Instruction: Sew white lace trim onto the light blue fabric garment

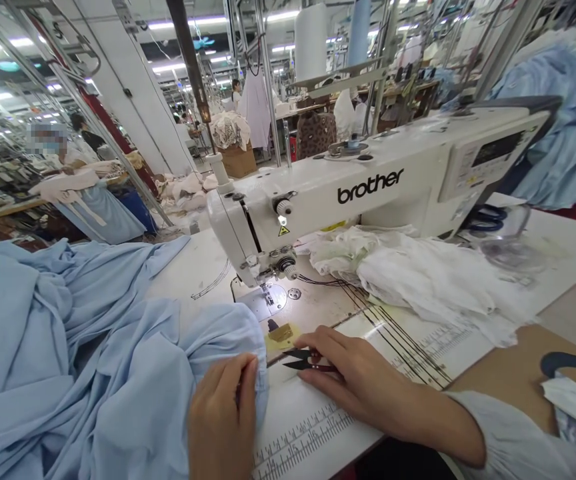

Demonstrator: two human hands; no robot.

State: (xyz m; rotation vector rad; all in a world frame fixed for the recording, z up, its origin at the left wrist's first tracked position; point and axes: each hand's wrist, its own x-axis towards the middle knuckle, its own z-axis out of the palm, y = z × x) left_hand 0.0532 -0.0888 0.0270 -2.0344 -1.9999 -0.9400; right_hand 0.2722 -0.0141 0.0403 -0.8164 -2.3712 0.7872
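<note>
Light blue fabric (pixel 133 373) is heaped over the left of the table, and its gathered, stitched edge reaches my left hand (pixel 225 413). The fingers of that hand are closed in a pinch on this edge. My right hand (pixel 353 373) is closed around a pair of thread snips (pixel 304 360), whose dark blades are apart and point left toward the fabric. The snips are just above the table and do not touch the cloth. Beyond both hands stands a white sewing machine (pixel 318 193) with its needle area (pixel 269 297) lit.
Crumpled white fabric (pixel 418 273) lies under the machine arm. Printed rulers (pixel 313 433) run along the table's front edge. Dark-handled scissors (pixel 488 217) lie at the back right. More blue garments (pixel 558 120) hang at the far right. Other people work in the background.
</note>
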